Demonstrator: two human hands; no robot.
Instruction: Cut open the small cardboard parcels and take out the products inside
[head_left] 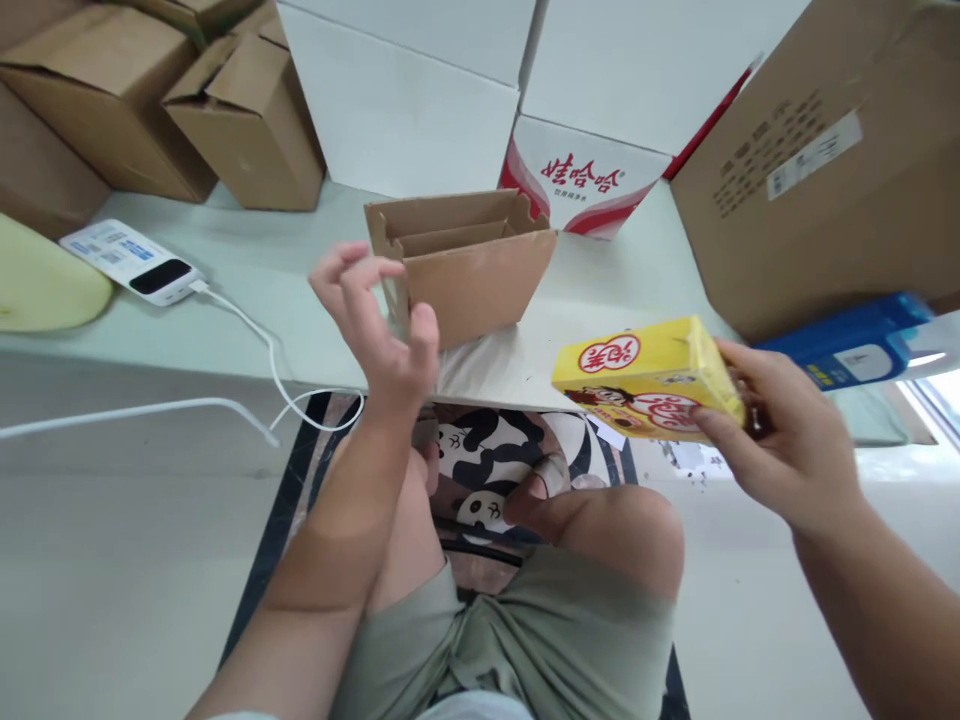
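Observation:
An open brown cardboard box (480, 290), with dividers inside, stands at the front of the pale shelf. Beside its left end is my left hand (386, 325), fingers bent and spread with nothing between them; whether a fingertip touches the cardboard I cannot tell. My right hand (787, 435) grips a yellow snack box (637, 375) with red lettering by its right end, thumb in front. The yellow box is held tilted above the shelf's front edge, right of the brown box. Something dark and shiny shows at the gripped end, partly hidden by the fingers.
White cartons (412, 100) and a red-and-white carton (585, 180) line the back. Brown boxes (255, 120) fill the left rear; a large carton (817, 170) stands right, near a blue package (847, 345). A white device (131, 260) trails a cable (266, 345) over the edge.

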